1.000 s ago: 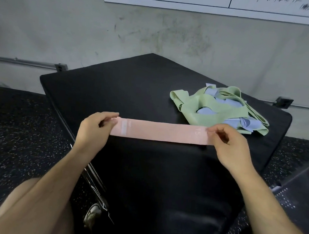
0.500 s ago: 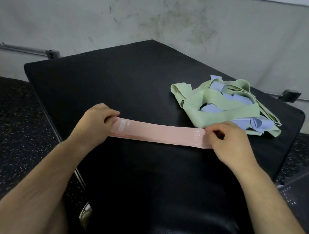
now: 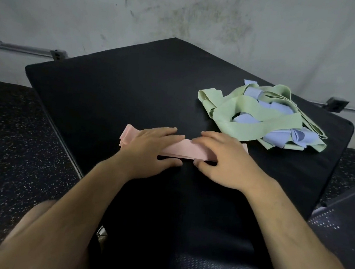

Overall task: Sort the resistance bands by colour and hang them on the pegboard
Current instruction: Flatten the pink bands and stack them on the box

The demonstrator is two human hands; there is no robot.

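Observation:
A stack of pink resistance bands (image 3: 187, 149) lies flat on the black padded box (image 3: 133, 89) in front of me. My left hand (image 3: 151, 148) rests on its left half with straight fingers, thumb against the near edge. My right hand (image 3: 222, 159) lies flat on the right half in the same way. The two hands nearly meet at the middle. A tangled pile of green bands (image 3: 251, 116) and blue bands (image 3: 282, 136) sits at the box's right side. No pegboard is in view.
A grey concrete wall (image 3: 186, 13) stands behind the box. Speckled black rubber flooring (image 3: 4, 148) lies to the left and right. A dark perforated surface (image 3: 343, 219) shows at the right edge.
The pink band was held stretched by its two ends; it now lies on the box, and both hands have moved inward and lie flat on it. The view has tilted down.

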